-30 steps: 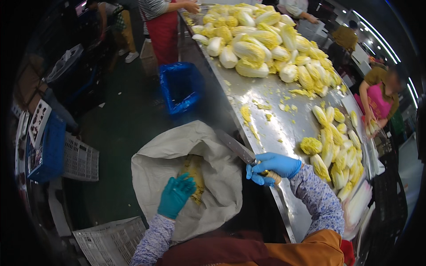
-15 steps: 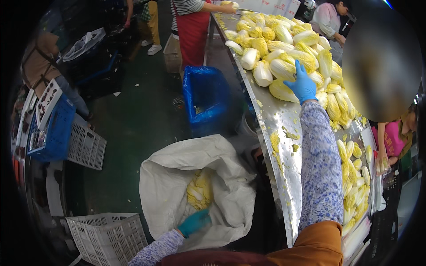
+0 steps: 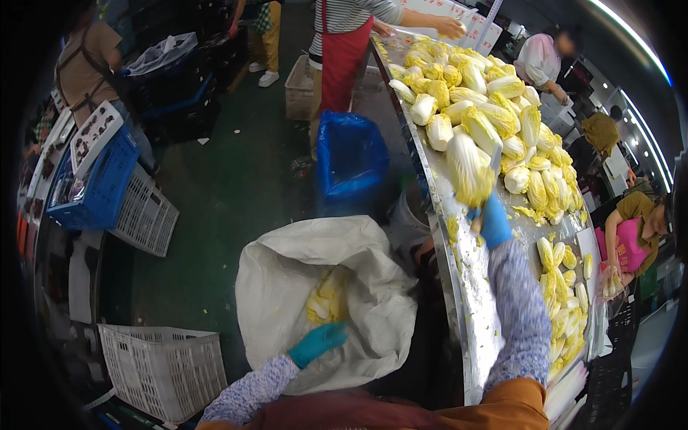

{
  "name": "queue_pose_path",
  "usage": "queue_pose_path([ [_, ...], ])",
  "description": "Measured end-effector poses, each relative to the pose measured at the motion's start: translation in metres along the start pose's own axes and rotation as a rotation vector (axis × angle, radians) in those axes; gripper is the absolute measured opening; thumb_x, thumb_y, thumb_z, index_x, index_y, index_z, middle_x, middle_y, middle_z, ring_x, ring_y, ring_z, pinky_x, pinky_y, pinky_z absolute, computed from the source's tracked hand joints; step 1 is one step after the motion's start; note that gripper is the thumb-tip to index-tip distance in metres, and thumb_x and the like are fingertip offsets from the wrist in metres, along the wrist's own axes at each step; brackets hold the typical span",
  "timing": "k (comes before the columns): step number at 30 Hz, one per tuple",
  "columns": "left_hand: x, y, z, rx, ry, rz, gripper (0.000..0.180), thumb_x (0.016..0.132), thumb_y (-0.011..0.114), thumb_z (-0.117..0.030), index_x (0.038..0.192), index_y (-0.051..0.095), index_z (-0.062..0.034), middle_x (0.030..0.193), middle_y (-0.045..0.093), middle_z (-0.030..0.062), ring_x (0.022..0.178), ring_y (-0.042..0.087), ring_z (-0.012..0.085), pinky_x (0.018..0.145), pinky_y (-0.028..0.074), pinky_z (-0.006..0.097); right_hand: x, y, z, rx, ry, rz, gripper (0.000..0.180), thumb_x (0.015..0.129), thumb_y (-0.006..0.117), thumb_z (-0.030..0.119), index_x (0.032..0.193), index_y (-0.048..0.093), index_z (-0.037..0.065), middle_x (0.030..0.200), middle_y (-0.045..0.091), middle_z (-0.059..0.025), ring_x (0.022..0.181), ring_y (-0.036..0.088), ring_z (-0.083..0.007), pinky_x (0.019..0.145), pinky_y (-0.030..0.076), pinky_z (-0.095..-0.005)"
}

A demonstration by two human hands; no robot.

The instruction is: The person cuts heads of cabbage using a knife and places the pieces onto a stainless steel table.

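My right hand (image 3: 495,219), in a blue glove, is closed on a knife handle over the long steel table (image 3: 476,301). The blade (image 3: 496,158) is stuck in a large pale-yellow napa cabbage (image 3: 467,166), which lies just beyond the hand at the near edge of the big cabbage pile (image 3: 479,100). My left hand (image 3: 317,342), in a teal glove with fingers apart, holds nothing. It hovers at the near rim of an open white sack (image 3: 287,279) on the floor, which holds yellow cabbage leaf scraps (image 3: 326,297).
A blue-lined bin (image 3: 350,154) stands by the table. Cut cabbage pieces (image 3: 560,301) lie at the table's right. White crates (image 3: 165,369) (image 3: 147,213) and a blue crate (image 3: 97,183) sit on the left floor. A person in a red apron (image 3: 342,54) and other people work around the table.
My right hand reached out to the cabbage pile, then drew back toward me with a cabbage on the knife. My left hand dropped from over the sack to its near rim.
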State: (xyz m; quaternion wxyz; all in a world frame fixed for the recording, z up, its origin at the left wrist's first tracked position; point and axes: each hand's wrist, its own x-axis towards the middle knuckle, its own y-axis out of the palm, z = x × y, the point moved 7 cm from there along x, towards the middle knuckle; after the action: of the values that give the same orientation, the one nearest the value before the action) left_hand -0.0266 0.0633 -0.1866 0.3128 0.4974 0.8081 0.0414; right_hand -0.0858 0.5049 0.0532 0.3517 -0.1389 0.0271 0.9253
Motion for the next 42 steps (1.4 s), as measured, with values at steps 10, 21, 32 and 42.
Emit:
queue_pose_path([
  [10, -0.039, 0.046, -0.151, -0.752, 0.4, -0.012, 0.045, 0.09, 0.062, -0.02, 0.127, 0.046, -0.0012, 0.118, 0.055, 0.01, 0.108, 0.055, 0.0204, 0.094, 0.046, 0.036, -0.267, 0.16, -0.114, -0.15, 0.1, 0.281, 0.044, 0.085, 0.068, 0.018, 0.122, 0.054, -0.001, 0.098, 0.066, -0.007, 0.08, 0.06, -0.0077, 0.069, 0.05, -0.0245],
  [21, -0.115, 0.011, -0.109, -0.384, 0.106, -0.007, 0.059, 0.084, 0.067, -0.031, 0.13, 0.045, 0.0007, 0.114, 0.06, 0.0142, 0.104, 0.061, 0.0228, 0.087, 0.051, 0.035, -0.31, 0.194, -0.125, -0.57, -0.374, 0.364, 0.049, 0.078, 0.066, 0.017, 0.124, 0.052, 0.011, 0.086, 0.064, -0.0123, 0.074, 0.063, -0.0204, 0.068, 0.051, -0.0326],
  [32, -0.138, 0.014, -0.112, -0.108, 0.263, 0.072, 0.072, 0.075, 0.075, -0.017, 0.136, 0.039, -0.0036, 0.122, 0.055, 0.0071, 0.111, 0.052, 0.0169, 0.097, 0.042, 0.031, -0.292, 0.171, -0.118, -0.671, -0.687, 0.242, 0.024, 0.079, 0.067, 0.016, 0.101, 0.061, 0.008, 0.087, 0.062, -0.0093, 0.066, 0.063, -0.0244, 0.059, 0.05, -0.0331],
  [42, -0.138, 0.036, -0.126, -0.083, 0.221, 0.253, 0.076, 0.072, 0.077, -0.022, 0.135, 0.039, -0.0027, 0.12, 0.058, 0.0126, 0.11, 0.056, 0.0226, 0.097, 0.042, 0.036, -0.335, 0.19, -0.078, -1.135, -0.88, 0.486, 0.038, 0.07, 0.071, 0.015, 0.105, 0.058, 0.011, 0.074, 0.054, -0.007, 0.061, 0.058, -0.0262, 0.056, 0.048, -0.0364],
])
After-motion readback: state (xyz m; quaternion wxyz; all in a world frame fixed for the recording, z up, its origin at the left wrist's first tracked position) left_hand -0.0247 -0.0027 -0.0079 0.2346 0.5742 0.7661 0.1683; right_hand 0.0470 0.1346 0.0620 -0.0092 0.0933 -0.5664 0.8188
